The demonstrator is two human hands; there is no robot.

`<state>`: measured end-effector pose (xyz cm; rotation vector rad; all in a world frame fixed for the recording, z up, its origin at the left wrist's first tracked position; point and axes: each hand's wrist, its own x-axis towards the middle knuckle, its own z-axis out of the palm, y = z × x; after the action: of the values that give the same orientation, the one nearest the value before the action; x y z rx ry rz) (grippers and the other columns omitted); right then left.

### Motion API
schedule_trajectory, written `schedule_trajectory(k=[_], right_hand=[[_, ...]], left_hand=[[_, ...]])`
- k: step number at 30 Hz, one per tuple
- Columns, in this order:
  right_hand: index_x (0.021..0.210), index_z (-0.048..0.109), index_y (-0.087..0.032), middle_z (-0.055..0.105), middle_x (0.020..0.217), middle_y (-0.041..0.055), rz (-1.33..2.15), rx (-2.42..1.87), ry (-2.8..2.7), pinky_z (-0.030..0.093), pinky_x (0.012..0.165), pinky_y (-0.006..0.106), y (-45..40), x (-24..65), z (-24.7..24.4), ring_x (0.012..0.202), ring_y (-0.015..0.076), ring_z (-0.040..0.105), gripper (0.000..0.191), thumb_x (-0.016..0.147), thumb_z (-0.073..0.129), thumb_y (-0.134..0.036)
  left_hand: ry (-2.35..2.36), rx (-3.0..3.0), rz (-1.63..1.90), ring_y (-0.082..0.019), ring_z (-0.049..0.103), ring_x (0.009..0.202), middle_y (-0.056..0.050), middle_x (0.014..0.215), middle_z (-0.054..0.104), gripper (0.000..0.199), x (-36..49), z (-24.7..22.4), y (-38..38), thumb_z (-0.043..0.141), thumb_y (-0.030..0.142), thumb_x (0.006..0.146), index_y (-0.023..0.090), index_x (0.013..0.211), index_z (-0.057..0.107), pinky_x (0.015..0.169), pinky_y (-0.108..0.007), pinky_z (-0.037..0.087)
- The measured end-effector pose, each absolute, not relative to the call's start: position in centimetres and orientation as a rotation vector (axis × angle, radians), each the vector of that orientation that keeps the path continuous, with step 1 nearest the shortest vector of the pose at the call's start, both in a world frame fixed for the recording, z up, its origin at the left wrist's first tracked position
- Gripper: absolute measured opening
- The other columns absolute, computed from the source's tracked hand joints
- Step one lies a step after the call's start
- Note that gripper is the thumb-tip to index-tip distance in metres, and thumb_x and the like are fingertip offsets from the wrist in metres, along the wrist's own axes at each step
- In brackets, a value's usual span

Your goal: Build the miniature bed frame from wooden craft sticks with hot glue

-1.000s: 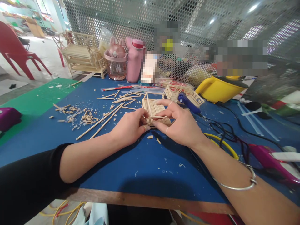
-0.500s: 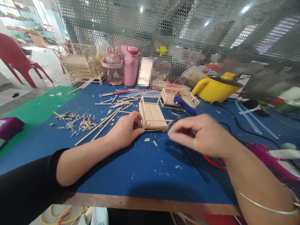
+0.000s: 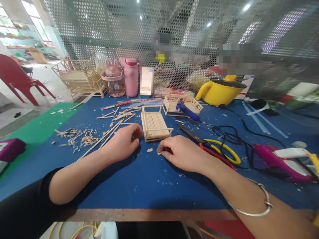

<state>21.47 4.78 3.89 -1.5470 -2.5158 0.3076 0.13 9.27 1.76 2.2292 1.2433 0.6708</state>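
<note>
While the left hand (image 3: 122, 141) rests half-curled, thumb and forefinger apart, just beside the stick model (image 3: 156, 124) on the desk (image 3: 147, 186), right hand (image 3: 180, 152) lies palm-down, fingertips at a wood scrap (image 3: 159, 153); can't tell if pinched.

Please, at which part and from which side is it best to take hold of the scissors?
Probably by the red handle and yellow handle, the right hand coming from the near right: the scissors lie with handles pointing right and towards you, blades away to the left.
</note>
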Motion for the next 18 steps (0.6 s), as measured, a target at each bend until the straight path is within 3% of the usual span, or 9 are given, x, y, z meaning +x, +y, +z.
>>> schedule_trajectory(k=[3, 10, 15, 18], right_hand=[[0.085, 0.067, -0.025, 0.069, 0.071, -0.0016, 0.318, -1.551, -2.511, 0.041, 0.054, 0.023, 4.6, 21.7, 4.3, 0.061, 0.0132, 0.061, 0.027, 0.069, 0.055, -0.006], [0.072, 0.065, -0.023, 0.064, 0.062, -0.0025, 0.411, -1.598, -2.487, 0.037, 0.048, 0.023, 4.6, 21.8, 5.2, 0.052, 0.0115, 0.054, 0.002, 0.073, 0.063, -0.024], [0.051, 0.052, -0.02, 0.048, 0.046, -0.005, 0.342, -1.583, -2.207, 0.033, 0.044, 0.023, 5.0, 25.0, 7.6, 0.045, 0.0089, 0.042, 0.034, 0.078, 0.059, -0.039], [0.057, 0.06, -0.02, 0.054, 0.05, -0.0037, 0.444, -1.594, -2.17, 0.037, 0.046, 0.022, 5.2, 26.1, 7.9, 0.047, 0.0096, 0.046, 0.029, 0.078, 0.06, -0.04]], left_hand=[[1.303, 2.277, 0.622, -0.017, 0.06, 0.077, -0.002, 0.086, 0.066, 0.024, 0.0, 2.2, 9.3, 0.045, 0.006, 0.07, 0.02, 0.086, 0.057, 0.071, -0.031, 0.047], [1.324, 2.313, 0.592, -0.016, 0.059, 0.072, -0.002, 0.083, 0.067, 0.024, 0.0, 2.1, 9.4, 0.044, 0.007, 0.071, 0.02, 0.086, 0.058, 0.066, -0.028, 0.044], [1.314, 2.317, 0.603, -0.017, 0.06, 0.073, -0.002, 0.084, 0.067, 0.023, -0.1, 1.9, 9.5, 0.044, 0.008, 0.072, 0.02, 0.085, 0.058, 0.067, -0.028, 0.044], [1.31, 2.33, 0.602, -0.017, 0.06, 0.073, -0.002, 0.084, 0.067, 0.023, -0.1, 1.8, 9.6, 0.044, 0.008, 0.072, 0.021, 0.085, 0.058, 0.067, -0.028, 0.044]])
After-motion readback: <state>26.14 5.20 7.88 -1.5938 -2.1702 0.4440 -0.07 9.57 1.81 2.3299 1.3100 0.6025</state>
